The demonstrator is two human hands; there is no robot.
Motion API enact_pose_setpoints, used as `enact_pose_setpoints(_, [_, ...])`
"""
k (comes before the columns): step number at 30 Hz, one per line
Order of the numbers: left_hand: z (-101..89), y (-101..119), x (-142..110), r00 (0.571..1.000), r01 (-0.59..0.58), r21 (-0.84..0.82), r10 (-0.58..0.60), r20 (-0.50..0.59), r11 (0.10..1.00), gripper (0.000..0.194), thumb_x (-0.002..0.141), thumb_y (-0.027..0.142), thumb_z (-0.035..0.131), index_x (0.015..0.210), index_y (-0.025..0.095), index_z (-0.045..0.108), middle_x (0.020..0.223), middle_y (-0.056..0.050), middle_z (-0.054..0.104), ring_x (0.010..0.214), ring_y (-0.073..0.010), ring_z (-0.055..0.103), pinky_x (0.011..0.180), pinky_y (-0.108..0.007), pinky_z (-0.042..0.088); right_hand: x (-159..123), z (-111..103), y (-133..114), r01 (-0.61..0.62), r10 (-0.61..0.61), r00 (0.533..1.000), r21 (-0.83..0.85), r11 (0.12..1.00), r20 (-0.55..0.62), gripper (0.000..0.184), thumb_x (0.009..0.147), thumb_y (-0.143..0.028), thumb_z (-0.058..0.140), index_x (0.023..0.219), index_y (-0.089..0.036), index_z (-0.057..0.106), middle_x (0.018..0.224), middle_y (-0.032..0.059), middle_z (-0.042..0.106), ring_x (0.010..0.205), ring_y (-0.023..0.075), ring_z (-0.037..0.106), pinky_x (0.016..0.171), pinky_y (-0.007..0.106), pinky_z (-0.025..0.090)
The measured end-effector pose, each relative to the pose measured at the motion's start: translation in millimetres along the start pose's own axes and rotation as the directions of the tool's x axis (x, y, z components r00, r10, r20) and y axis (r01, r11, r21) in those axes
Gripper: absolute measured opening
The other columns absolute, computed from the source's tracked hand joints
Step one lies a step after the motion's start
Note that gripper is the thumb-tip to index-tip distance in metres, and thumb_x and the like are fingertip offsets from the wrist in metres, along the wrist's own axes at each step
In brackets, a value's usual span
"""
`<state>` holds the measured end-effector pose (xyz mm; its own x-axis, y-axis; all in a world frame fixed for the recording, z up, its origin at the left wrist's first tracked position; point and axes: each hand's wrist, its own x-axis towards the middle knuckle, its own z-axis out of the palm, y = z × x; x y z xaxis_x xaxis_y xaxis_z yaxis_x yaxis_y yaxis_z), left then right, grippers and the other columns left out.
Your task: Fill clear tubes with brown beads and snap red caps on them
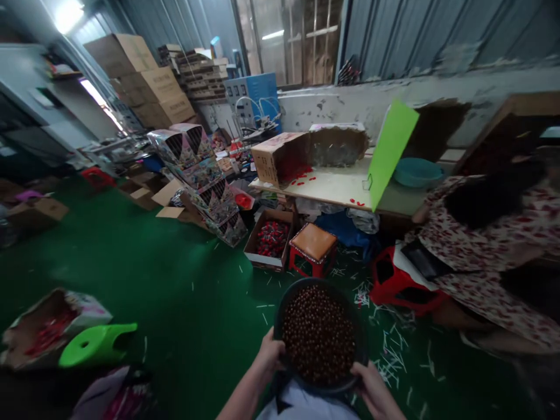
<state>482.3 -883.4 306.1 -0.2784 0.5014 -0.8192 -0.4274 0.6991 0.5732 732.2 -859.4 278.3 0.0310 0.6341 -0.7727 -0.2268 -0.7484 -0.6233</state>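
A round black basin (301, 293) filled with small brown balls (318, 333) is held low in front of me over the green floor. My left hand (271, 353) grips its near left rim. My right hand (371, 388) holds the near right rim, with the fingers curled around the edge. The basin's underside is hidden, and part of my white top (306, 405) shows beneath it.
A person in a floral top (490, 262) sits at right on a red stool (394, 286). White sticks litter the green floor (196, 303). Ahead are a low orange-topped stool (313, 244), a cardboard box of red items (268, 240), and a workbench (324, 186).
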Motion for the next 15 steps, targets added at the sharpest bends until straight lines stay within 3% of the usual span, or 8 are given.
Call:
enact_pose_setpoints(3, [33.9, 31, 18, 0.999, -0.013, -0.053, 0.011, -0.038, 0.998, 0.072, 0.045, 0.007, 0.051, 0.115, 0.025, 0.054, 0.053, 0.006, 0.044, 0.042, -0.0117, 0.046, 0.045, -0.023, 0.039, 34, 5, -59, -0.017, 0.018, 0.999, -0.036, 0.999, 0.033, 0.03, 0.049, -0.019, 0.061, 0.076, -0.02, 0.047, 0.054, -0.008, 0.051, 0.05, 0.0103, 0.048, 0.049, 0.022, 0.043])
enact_pose_setpoints(6, [62.3, 65, 43, 0.998, -0.002, -0.084, -0.003, -0.06, 0.996, 0.077, 0.043, 0.006, 0.048, 0.117, 0.025, 0.053, 0.05, 0.006, 0.043, 0.041, -0.0125, 0.044, 0.043, -0.023, 0.038, 78, 15, -101, -0.008, 0.011, 0.998, -0.053, 0.999, 0.059, 0.029, 0.049, -0.019, 0.058, 0.076, -0.02, 0.047, 0.052, -0.0088, 0.049, 0.048, 0.0094, 0.046, 0.046, 0.02, 0.039])
enact_pose_setpoints(11, [104.3, 133, 105, 0.997, 0.009, -0.107, -0.017, -0.07, 0.994, 0.065, 0.046, 0.006, 0.053, 0.108, 0.025, 0.055, 0.047, 0.007, 0.038, 0.039, -0.0136, 0.044, 0.043, -0.025, 0.038, 164, 47, -159, -0.046, 0.051, 0.995, -0.053, 0.998, 0.082, 0.028, 0.045, -0.017, 0.053, 0.072, -0.02, 0.048, 0.048, -0.0083, 0.045, 0.044, 0.0099, 0.044, 0.041, 0.02, 0.036])
enact_pose_setpoints(15, [136.0, 194, 158, 0.999, 0.011, -0.099, -0.015, -0.045, 0.995, 0.058, 0.046, 0.005, 0.053, 0.101, 0.025, 0.056, 0.048, 0.006, 0.038, 0.039, -0.014, 0.045, 0.043, -0.027, 0.041, 216, 76, -217, -0.081, 0.085, 0.992, -0.051, 0.995, 0.097, 0.026, 0.044, -0.012, 0.053, 0.066, -0.021, 0.043, 0.045, -0.009, 0.042, 0.041, 0.0093, 0.044, 0.04, 0.018, 0.034])
